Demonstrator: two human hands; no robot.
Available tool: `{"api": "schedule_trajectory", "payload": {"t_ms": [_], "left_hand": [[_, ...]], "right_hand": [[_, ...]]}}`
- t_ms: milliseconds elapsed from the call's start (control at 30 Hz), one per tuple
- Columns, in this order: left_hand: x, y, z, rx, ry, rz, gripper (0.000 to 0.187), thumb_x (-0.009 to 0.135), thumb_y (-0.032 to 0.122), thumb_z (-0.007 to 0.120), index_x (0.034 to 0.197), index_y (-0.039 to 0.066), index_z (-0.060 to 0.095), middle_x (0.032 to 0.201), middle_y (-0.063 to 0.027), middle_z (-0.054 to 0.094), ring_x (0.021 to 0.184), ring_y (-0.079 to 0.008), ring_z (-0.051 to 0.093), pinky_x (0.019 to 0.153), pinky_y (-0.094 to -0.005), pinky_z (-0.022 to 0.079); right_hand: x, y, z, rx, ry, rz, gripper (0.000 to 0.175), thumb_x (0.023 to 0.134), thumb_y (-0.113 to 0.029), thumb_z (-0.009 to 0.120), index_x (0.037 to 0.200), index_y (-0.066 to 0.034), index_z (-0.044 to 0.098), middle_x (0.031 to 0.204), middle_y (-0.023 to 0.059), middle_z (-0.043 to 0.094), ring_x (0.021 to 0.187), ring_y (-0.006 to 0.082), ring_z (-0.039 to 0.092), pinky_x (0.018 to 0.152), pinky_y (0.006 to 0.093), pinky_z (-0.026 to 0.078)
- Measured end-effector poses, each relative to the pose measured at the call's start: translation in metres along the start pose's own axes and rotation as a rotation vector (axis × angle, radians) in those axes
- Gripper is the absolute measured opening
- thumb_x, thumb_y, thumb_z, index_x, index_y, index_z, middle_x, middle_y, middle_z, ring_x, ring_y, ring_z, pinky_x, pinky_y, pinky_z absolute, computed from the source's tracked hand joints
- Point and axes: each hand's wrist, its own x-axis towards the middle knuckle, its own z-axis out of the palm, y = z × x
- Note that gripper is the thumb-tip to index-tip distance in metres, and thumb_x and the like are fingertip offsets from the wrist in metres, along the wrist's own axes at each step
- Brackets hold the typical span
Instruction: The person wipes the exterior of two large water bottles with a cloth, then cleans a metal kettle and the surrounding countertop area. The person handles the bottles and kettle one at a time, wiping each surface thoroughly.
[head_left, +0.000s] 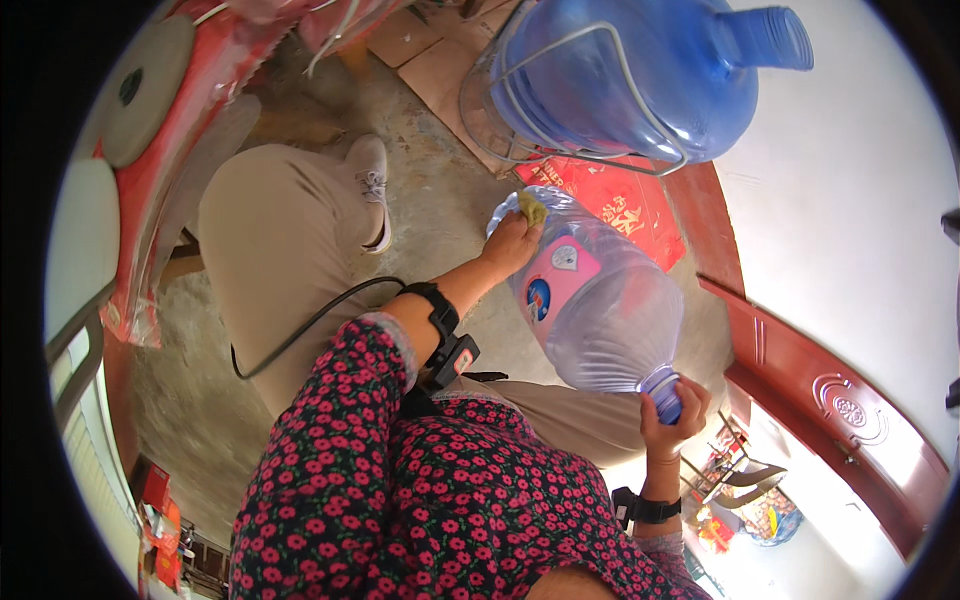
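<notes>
A large clear plastic water bottle (600, 300) with a pink label lies slanting across the space before me, its ribbed base at the upper left and its blue cap (664, 394) at the lower right. Around the cap and neck, my right hand (675, 412) has its fingers closed. My left hand (514, 241) pinches a crumpled yellow-green cloth (532, 208) against the side of the bottle near the base. Both wrists wear black straps; a black cable loops beside the left forearm.
A blue water-cooler bottle (630, 75) rests in a metal wire stand (622, 45) at the top. Beneath it lie a red printed bag (645, 217) and cardboard (442, 82). A red wooden door (847, 405) stands right; plastic-covered red material (217, 90) and a round stool seat (146, 90) are upper left.
</notes>
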Motion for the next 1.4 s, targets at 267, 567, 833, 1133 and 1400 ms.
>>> {"api": "schedule_trajectory", "payload": {"t_ms": [267, 567, 833, 1133, 1400], "left_hand": [[0.031, -0.014, 0.012, 0.139, -0.267, -0.01, 0.038, 0.095, 0.032, 0.04, 0.113, 0.004, 0.056, 0.111, -0.0196, 0.058, 0.105, -0.0384, 0.053, 0.094, -0.0438, 0.04], [-0.032, 0.132, 0.051, 0.042, -0.238, 0.936, 0.029, 0.083, 0.015, 0.052, 0.108, 0.005, 0.06, 0.108, -0.0204, 0.059, 0.1, -0.0304, 0.058, 0.082, -0.0435, 0.048], [0.061, 0.064, 0.041, 0.419, -0.618, 0.346, 0.021, 0.086, 0.017, 0.051, 0.094, 0.001, 0.063, 0.088, -0.0217, 0.063, 0.084, -0.0385, 0.061, 0.076, -0.0462, 0.049], [0.114, -0.01, 0.044, 0.425, -0.481, -0.077, 0.04, 0.086, 0.039, 0.054, 0.095, 0.002, 0.065, 0.089, -0.0222, 0.064, 0.089, -0.0359, 0.063, 0.079, -0.0436, 0.049], [0.081, 0.109, 0.071, 0.206, -0.907, 0.279, 0.035, 0.09, 0.034, 0.05, 0.09, 0.002, 0.063, 0.078, -0.0233, 0.062, 0.075, -0.0373, 0.062, 0.069, -0.0438, 0.047]], "right_hand": [[-0.041, 0.003, -0.004, 0.025, -0.04, -0.002, 0.055, 0.06, -0.01, 0.082, 0.104, -0.0086, 0.05, 0.103, 0.0149, 0.053, 0.088, 0.0335, 0.058, 0.074, 0.0414, 0.052], [-0.052, 0.013, -0.009, 0.03, -0.041, 0.03, 0.054, 0.06, -0.01, 0.082, 0.103, -0.01, 0.049, 0.103, 0.0136, 0.052, 0.088, 0.0346, 0.058, 0.073, 0.0424, 0.052], [-0.056, 0.01, -0.009, 0.057, -0.051, 0.001, 0.053, 0.06, -0.012, 0.081, 0.103, -0.0117, 0.049, 0.101, 0.0116, 0.052, 0.084, 0.0356, 0.06, 0.07, 0.0439, 0.052], [-0.041, 0.012, -0.012, 0.061, -0.076, -0.03, 0.057, 0.057, -0.013, 0.083, 0.102, -0.0144, 0.048, 0.101, 0.0105, 0.052, 0.085, 0.0354, 0.062, 0.066, 0.0397, 0.054], [-0.034, 0.016, -0.013, 0.064, -0.119, -0.054, 0.061, 0.058, -0.008, 0.081, 0.108, -0.0128, 0.046, 0.107, 0.0137, 0.05, 0.086, 0.0382, 0.061, 0.067, 0.0426, 0.055]]}}
